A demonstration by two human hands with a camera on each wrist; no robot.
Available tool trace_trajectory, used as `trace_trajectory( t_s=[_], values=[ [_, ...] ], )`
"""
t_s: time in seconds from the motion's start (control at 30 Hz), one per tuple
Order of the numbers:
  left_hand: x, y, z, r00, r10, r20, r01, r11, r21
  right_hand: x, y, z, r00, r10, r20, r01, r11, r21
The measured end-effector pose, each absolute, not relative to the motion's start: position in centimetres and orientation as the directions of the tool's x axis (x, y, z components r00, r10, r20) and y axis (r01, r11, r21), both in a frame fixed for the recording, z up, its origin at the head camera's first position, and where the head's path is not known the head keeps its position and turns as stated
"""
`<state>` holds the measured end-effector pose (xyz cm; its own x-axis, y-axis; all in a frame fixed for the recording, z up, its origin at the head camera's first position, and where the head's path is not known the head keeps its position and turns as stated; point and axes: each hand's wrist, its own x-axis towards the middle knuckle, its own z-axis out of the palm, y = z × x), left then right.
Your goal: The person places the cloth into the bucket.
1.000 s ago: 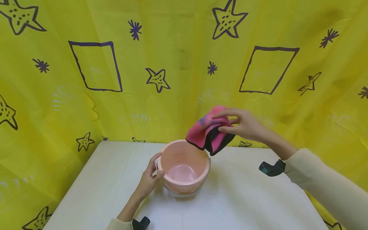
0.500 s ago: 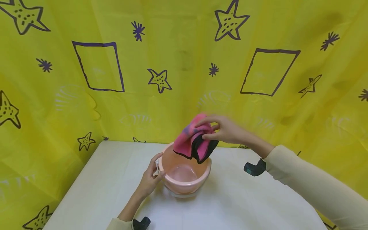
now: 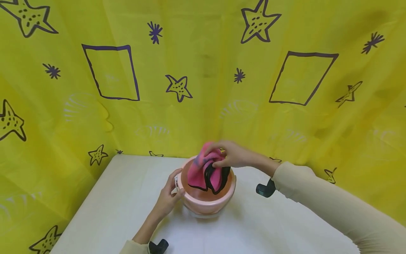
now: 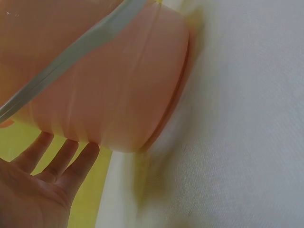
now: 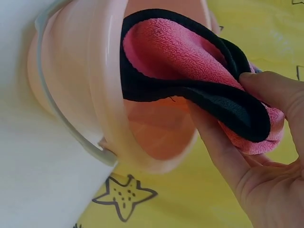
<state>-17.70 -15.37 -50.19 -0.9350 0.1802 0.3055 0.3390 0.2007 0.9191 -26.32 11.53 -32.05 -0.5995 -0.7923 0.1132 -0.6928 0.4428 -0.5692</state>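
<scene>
Only partly can I see inside the round peach plastic bucket [image 3: 204,209]: the right hand [image 3: 233,154] pinches a pink, black-edged plush cloth [image 3: 198,173] at its mouth. The left hand [image 3: 167,197] grips its left rim.

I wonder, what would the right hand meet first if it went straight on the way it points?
Past the pink cloth it holds, the right hand would probably meet the bucket, at its inner wall on the side by the left hand, though depth is unclear.
</scene>
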Motion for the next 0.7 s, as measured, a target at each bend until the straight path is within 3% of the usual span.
trace_trajectory(
  t_s=[0.37, 0.7],
  values=[
    [-17.6, -15.4, -50.3, -0.943, 0.178, 0.279, 0.311, 0.183, 0.933, -26.3, 9.1, -34.3, -0.555, -0.828, -0.076, -0.619, 0.472, -0.627],
    [-17.7, -15.4, -50.0, -0.955, 0.163, 0.248, 0.278, 0.203, 0.939, -26.4, 8.3, -35.0, -0.517, -0.851, -0.095, -0.586, 0.433, -0.685]
  ],
)
